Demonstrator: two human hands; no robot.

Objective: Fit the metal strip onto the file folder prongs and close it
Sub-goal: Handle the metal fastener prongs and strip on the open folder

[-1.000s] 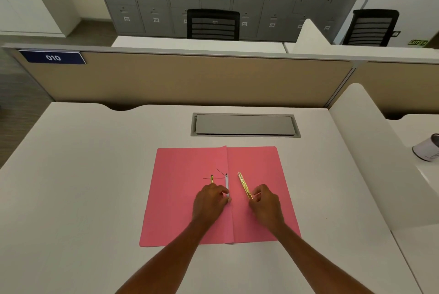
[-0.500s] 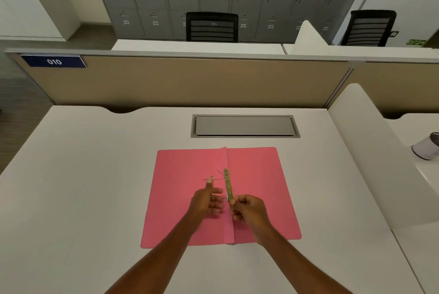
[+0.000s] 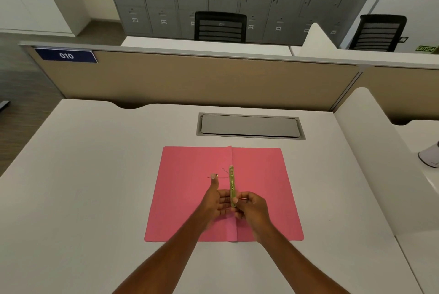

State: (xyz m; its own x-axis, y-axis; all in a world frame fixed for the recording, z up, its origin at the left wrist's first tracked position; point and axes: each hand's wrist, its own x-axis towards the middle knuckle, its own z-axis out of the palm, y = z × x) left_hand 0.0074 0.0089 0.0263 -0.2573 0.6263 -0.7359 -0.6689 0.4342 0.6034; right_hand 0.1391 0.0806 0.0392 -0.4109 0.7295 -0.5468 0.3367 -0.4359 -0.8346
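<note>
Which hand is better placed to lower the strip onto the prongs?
Right. The right hand already pinches the metal strip by its near end, lined up along the folder spine; the left hand only steadies alongside.

Pink file folder point(image 3: 190, 198) lies open flat on the desk; the gold metal strip point(image 3: 232, 185) stands lengthwise over its centre crease, thin prongs point(image 3: 224, 171) beside it.

Your two forearms come into view bare from the bottom edge, with no sleeve, cuff, watch or band on either. Your left hand point(image 3: 216, 201) and right hand point(image 3: 252, 205) wear no gloves and no rings that show. One left thumbnail shows, pale and cut short.
</note>
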